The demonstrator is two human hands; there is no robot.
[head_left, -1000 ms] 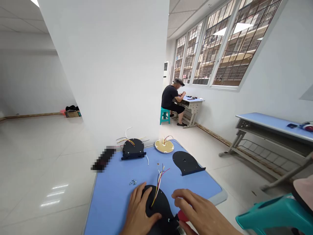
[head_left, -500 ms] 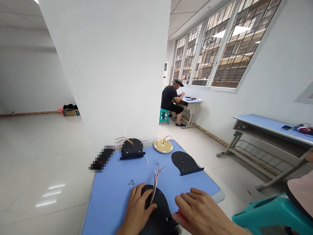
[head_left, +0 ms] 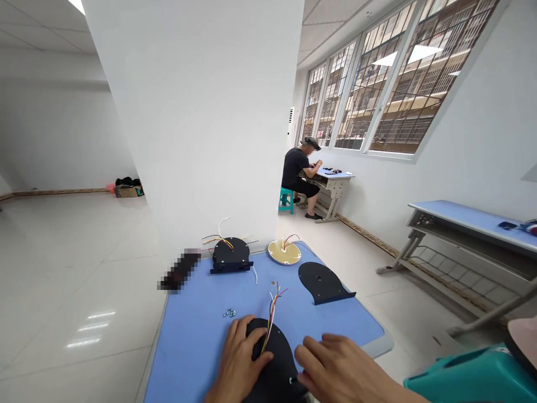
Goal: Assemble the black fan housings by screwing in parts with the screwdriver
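Note:
A black round plate (head_left: 274, 358) with a bundle of coloured wires (head_left: 273, 305) rising from it lies at the near edge of the blue table (head_left: 193, 341). My left hand (head_left: 238, 364) lies on the plate's left side, thumb and fingers pressing it down. My right hand (head_left: 338, 369) is curled at the plate's right edge, fingertips touching it. The red tool handle it gripped in the earlier frames is hidden under the palm. A few small metal screws (head_left: 229, 313) lie just beyond my left fingertips.
Farther back on the table are a second black wired assembly (head_left: 230, 254), a beige disc (head_left: 284, 251) and a flat black plate (head_left: 323, 281). A white pillar (head_left: 201, 123) stands behind. A teal stool (head_left: 474, 375) is at right. Another person (head_left: 300, 170) sits at a far desk.
My right hand has closed in over the plate's right edge, and the red handle that showed beneath it is now covered. My left hand stays on the plate. The view has shifted slightly.

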